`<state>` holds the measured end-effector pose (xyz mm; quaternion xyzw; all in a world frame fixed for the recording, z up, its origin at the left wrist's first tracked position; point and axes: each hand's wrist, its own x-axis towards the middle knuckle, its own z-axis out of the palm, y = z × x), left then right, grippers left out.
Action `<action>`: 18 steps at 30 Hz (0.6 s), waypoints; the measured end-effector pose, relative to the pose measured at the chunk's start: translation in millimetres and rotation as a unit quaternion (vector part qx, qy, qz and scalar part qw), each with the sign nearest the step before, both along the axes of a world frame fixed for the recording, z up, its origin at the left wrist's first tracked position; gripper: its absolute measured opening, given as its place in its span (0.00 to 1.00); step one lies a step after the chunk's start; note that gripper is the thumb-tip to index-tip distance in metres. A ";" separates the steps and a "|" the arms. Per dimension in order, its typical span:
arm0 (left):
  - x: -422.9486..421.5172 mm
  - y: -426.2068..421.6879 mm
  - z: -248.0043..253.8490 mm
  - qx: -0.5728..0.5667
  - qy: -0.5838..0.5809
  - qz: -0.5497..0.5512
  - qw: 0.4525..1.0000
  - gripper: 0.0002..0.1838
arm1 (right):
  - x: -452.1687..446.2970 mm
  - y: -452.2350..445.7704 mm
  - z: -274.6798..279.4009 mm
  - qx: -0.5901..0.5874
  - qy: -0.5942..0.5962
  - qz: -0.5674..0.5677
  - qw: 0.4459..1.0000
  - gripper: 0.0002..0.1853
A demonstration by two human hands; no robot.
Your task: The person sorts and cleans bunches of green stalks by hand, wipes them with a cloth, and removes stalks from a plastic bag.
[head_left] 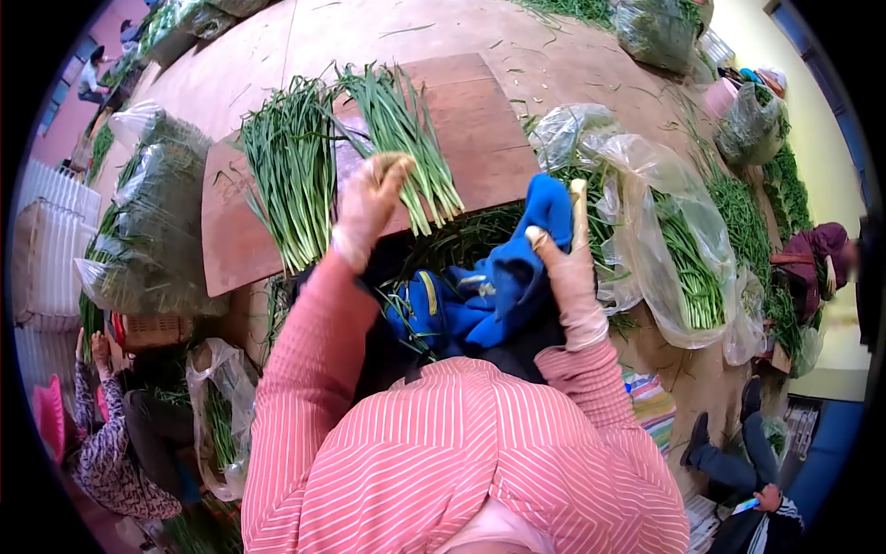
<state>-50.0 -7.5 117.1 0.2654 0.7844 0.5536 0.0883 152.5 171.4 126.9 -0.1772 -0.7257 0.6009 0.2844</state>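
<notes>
While the left hand (374, 189) is up over the brown, flat board (475, 111), the right hand (570, 277) is at the blue cloth (531, 254) near the middle of the frame. The cloth looks soft and thick, with lots of folds. On the board, above and left of the middle, lie two bunches of long, thin green leaves with pale ends: a left bunch (286, 166) and a right bunch (399, 125). The right bunch is just beside the left hand. That hand's fingers are curled in, but I cannot tell if they hold any leaves. The blue cloth is between the right hand's thumb and long fingers, and they pinch it. Right of them is a shiny, crinkly plastic bag (641, 164) with more greens (694, 277) in it.
</notes>
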 end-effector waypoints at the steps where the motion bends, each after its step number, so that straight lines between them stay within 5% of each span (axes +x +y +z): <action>1: -13.5 2.1 8.3 -0.049 0.040 0.002 0.998 0.14 | -12.6 3.0 -0.5 0.076 -0.035 0.004 0.997 0.48; 4: -83.4 26.4 -62.5 -0.115 0.304 -0.105 0.940 0.16 | -62.3 -17.0 2.9 0.335 -0.069 0.035 0.939 0.46; 6: -96.9 43.8 -85.0 -0.232 0.383 -0.104 0.888 0.21 | -102.1 -42.7 2.8 0.359 -0.129 0.058 0.922 0.44; 12: -98.1 50.1 -95.8 -0.408 0.341 -0.177 0.828 0.24 | -110.5 -58.2 -82.6 0.508 -0.378 0.169 0.756 0.31; 16: -97.5 48.6 -90.4 -0.404 0.345 -0.183 0.827 0.24 | -54.6 -51.3 -56.5 0.465 -0.458 0.236 0.720 0.34; 18: -98.4 48.3 -96.2 -0.401 0.355 -0.174 0.826 0.24 | -61.6 -58.6 -22.5 0.473 -0.366 0.162 0.785 0.34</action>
